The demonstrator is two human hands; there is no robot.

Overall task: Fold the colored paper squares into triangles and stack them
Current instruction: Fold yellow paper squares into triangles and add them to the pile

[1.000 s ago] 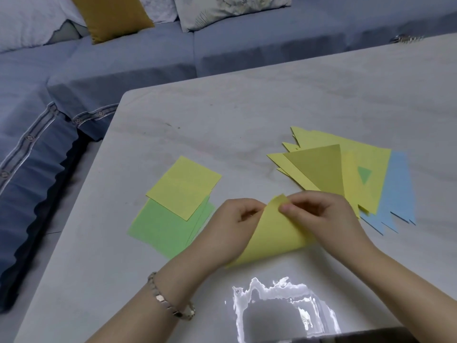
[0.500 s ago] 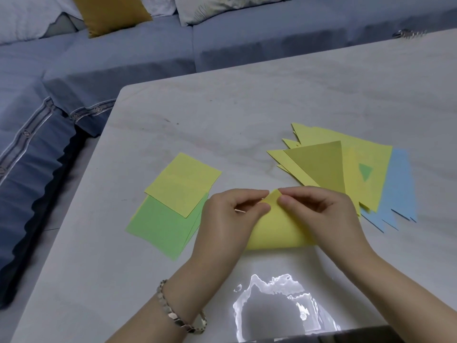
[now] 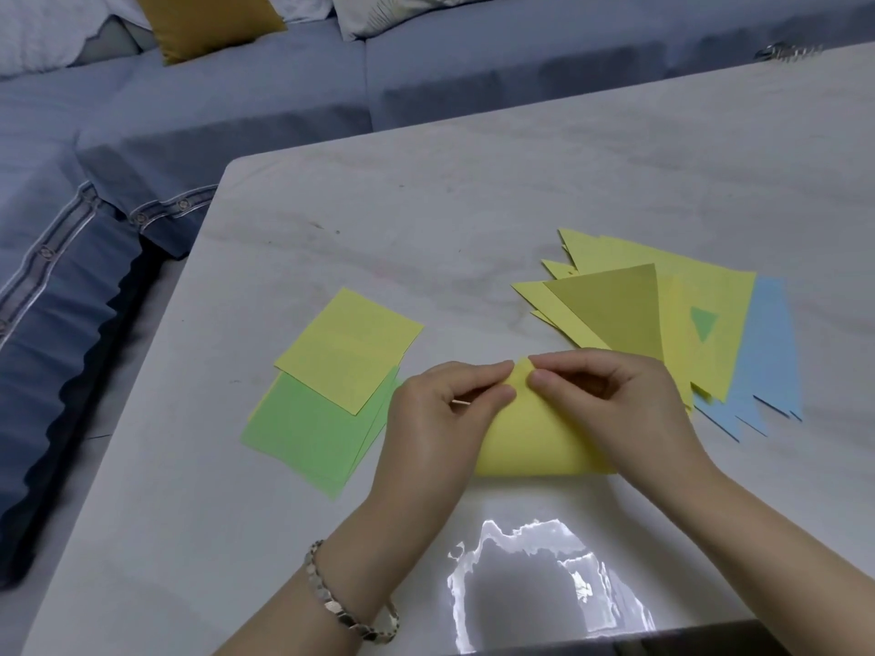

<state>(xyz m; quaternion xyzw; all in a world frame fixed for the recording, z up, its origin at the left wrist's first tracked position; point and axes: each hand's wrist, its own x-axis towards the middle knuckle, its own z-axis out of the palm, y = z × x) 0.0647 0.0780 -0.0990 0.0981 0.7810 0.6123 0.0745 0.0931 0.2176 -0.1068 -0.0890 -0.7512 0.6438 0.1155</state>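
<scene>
Squares of flat matte paper, yellow over green (image 3: 326,400), lie leftmost on the marbled table (image 3: 426,220). Left hand (image 3: 438,419) and right hand (image 3: 611,409) pinch the yellow sheet (image 3: 530,442) at its far-pointing corner, rounded fold running left-right. Folded triangles (image 3: 663,319) fan rightward. No writing shows.

Pale marbled table (image 3: 473,205) fills centre and right of view, rounded corner at 10 o'clock. Bright glare patch (image 3: 530,580) on its glossy top at 6 o'clock. Blue-grey sofa (image 3: 284,97) runs along 12 o'clock and wraps down the 9 o'clock side; patterned trim band (image 3: 61,248) on its cover. Mustard cushion (image 3: 208,21) at 11 o'clock, pale cushions (image 3: 47,30) beside it. Small metallic object (image 3: 786,53) at table's far edge, 1 o'clock; type unclear. Grey floor strip (image 3: 118,371) between sofa and table.
</scene>
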